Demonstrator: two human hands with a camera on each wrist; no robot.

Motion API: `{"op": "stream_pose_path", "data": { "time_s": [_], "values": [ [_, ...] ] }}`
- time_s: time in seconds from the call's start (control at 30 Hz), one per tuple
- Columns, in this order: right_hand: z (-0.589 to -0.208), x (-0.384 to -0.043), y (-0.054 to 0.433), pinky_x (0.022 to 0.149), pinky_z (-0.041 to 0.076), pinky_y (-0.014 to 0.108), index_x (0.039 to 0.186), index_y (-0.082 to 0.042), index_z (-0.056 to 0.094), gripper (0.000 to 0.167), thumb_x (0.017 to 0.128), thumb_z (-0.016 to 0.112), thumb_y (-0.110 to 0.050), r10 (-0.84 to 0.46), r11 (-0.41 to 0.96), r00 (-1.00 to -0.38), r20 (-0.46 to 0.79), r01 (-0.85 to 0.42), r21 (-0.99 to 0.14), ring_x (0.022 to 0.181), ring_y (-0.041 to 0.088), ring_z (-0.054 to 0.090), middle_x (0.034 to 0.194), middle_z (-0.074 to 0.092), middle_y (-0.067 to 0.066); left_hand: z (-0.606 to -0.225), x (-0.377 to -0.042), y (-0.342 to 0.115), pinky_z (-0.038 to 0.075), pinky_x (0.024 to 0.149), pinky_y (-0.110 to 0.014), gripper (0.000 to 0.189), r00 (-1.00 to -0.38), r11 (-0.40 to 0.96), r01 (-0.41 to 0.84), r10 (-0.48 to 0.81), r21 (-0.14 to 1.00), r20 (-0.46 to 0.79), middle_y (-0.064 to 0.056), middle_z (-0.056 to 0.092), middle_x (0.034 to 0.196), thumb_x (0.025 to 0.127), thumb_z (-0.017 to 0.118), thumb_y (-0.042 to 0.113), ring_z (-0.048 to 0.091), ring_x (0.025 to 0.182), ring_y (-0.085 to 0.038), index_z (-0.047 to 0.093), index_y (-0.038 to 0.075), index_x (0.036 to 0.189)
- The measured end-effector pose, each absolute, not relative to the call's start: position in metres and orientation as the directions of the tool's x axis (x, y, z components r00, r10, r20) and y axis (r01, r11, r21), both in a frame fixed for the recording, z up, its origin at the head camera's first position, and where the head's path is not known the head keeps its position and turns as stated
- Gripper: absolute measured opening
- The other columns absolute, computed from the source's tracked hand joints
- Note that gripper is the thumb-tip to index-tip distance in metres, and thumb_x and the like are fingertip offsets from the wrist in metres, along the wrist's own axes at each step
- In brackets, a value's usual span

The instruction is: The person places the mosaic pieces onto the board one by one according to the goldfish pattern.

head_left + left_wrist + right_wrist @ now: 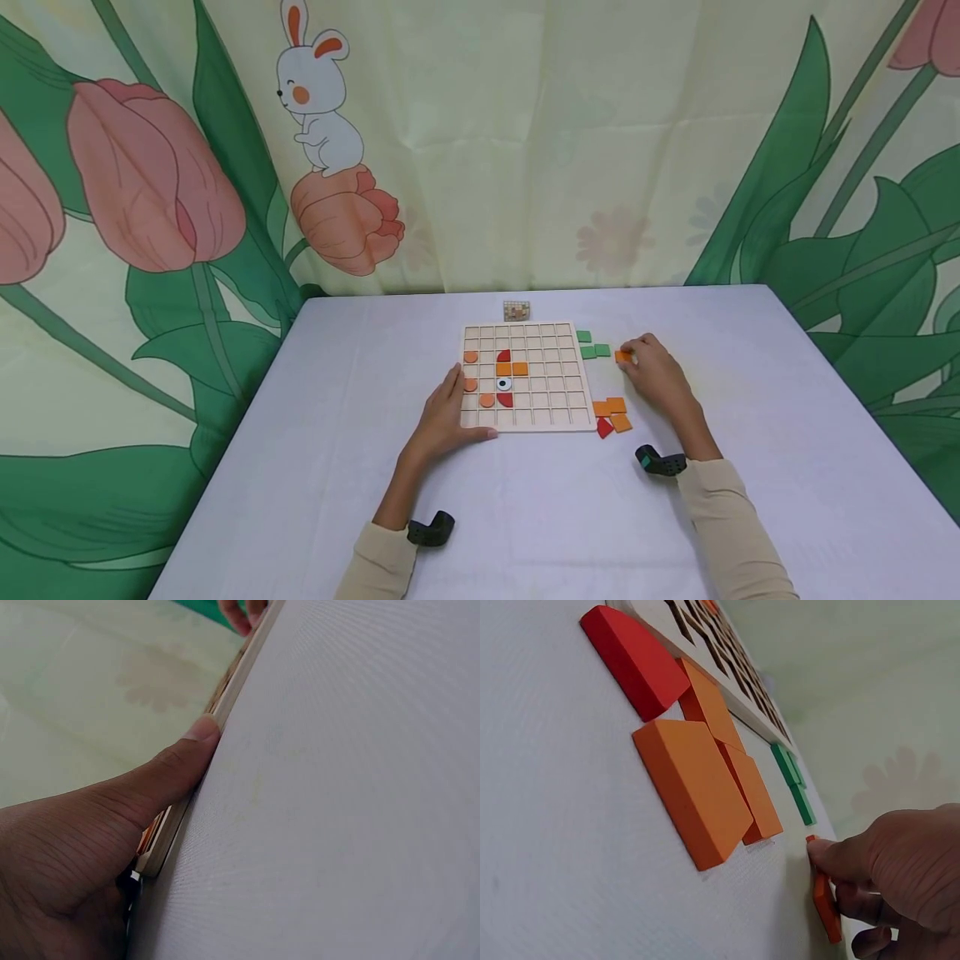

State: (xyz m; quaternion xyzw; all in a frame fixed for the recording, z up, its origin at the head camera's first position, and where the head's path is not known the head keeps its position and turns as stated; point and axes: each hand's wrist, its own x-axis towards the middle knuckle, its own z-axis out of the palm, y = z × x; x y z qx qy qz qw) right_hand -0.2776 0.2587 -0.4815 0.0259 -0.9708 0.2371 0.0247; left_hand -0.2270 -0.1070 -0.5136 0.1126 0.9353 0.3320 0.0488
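A wooden grid board lies on the table, with red quarter-round tiles, orange square tiles, orange discs and one eye-patterned disc in its cells. My left hand rests against the board's near left corner, fingers straight along the left side and thumb along the front edge. To the right of the board, my right hand pinches an orange square tile between thumb and fingers, close over the table.
Green tiles lie beside the board's right edge. Nearer me are several orange tiles and a red tile. A small patterned block stands behind the board. A printed curtain hangs behind the white table.
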Motion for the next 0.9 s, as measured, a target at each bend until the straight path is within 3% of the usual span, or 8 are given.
{"op": "stream_pose_path", "data": {
  "time_s": [0.9],
  "values": [
    [-0.4861,-0.2765,0.2586,0.096,0.046,0.053,0.116,0.006,0.059,0.028,0.095,0.065,-0.012,-0.046,0.884,-0.997,0.058,-0.068,-0.463,0.105,0.037,0.051,0.118,0.050,0.020,-0.5132,-0.2281,-0.1070,0.025,0.114,-0.049,0.127,-0.971,0.745,0.170,0.239,0.644,-0.021,-0.008,0.008,0.164,0.066,0.085,0.056,0.016,0.148,-0.030,0.011,0.007,0.157]
  ]
}}
